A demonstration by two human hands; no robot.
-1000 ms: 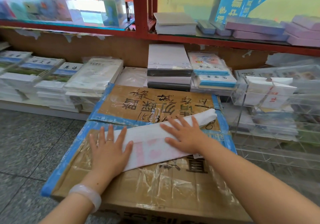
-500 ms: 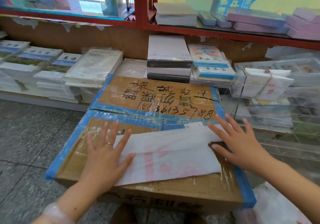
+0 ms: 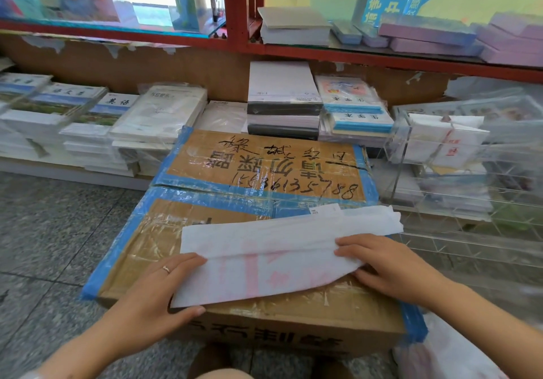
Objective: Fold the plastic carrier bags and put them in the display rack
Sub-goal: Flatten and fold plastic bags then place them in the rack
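A person is crouching in front of a taped cardboard box (image 3: 223, 231) on the shop floor, using its top as a work surface. A white plastic carrier bag (image 3: 279, 249) with faint pink printing is lying across the near half of the box top, already folded into a long strip. Its near edge is lifting off the cardboard.

The left hand (image 3: 158, 293) is pinching the bag's near left corner, with the fingers lying on top of the plastic and the thumb tucked under the edge. A ring is showing on one finger. The right hand (image 3: 390, 264) is gripping the bag's right end, fingers curled over the top and thumb underneath.

Just to the right of the box, a clear acrylic display rack (image 3: 440, 190) is standing with several tiers. Its top compartment is holding a small pile of folded white bags (image 3: 440, 140) with red print. More loose white plastic (image 3: 449, 352) is lying on the floor by the box's near right corner; it is blurred, so it is probably more bags.

Behind the box, stacks of exercise books (image 3: 158, 114) and wrapped paper are sitting on a low shelf, beneath a red metal shelf frame (image 3: 238, 5). The floor (image 3: 44, 231) is grey speckled stone.
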